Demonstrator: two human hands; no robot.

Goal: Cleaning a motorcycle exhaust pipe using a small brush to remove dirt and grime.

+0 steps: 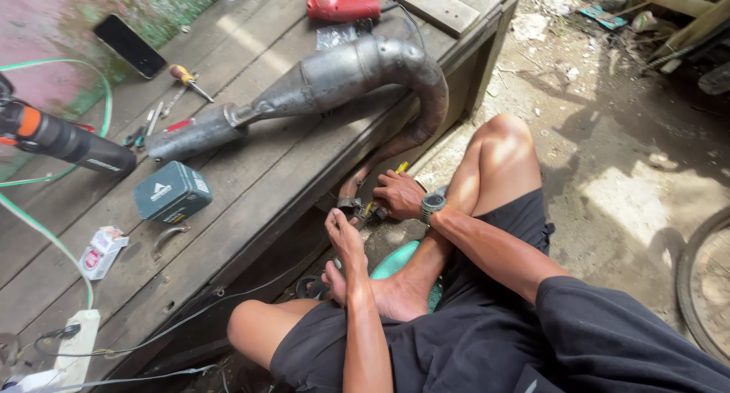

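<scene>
A long grey exhaust pipe point(334, 77) lies across the wooden tabletop point(251, 188). Its fat body rests on the planks, while its rusty curved neck bends over the tabletop's edge and comes down toward the seated person's legs. The pipe's open end point(348, 204) hangs just below that edge, and both hands meet there.

The right hand point(399, 194), with a wristwatch point(433, 204) on its wrist, sits just beside the pipe's end. Its grip is clenched on a yellow-handled tool point(380, 199), whose yellow tip pokes out above the knuckles. The left hand point(344, 237) reaches up from below the pipe's end, and its fingertips pinch at the metal rim. Whether they hold a small part there is too small to tell.

On the tabletop, beside the pipe's thin tail, lie a yellow-handled screwdriver point(186, 77) and a few small hand tools point(148, 127). Just below the tail stands a teal box point(172, 191), with a small red and white packet point(101, 251) farther down the planks. A black cylinder with an orange band point(53, 138) juts in well left of the pipe, a dark phone point(129, 45) lies above it, and a red power drill point(338, 1) sits past the pipe's bend. A white power strip point(76, 340) rests at the tabletop's near corner, well apart from the pipe.
</scene>
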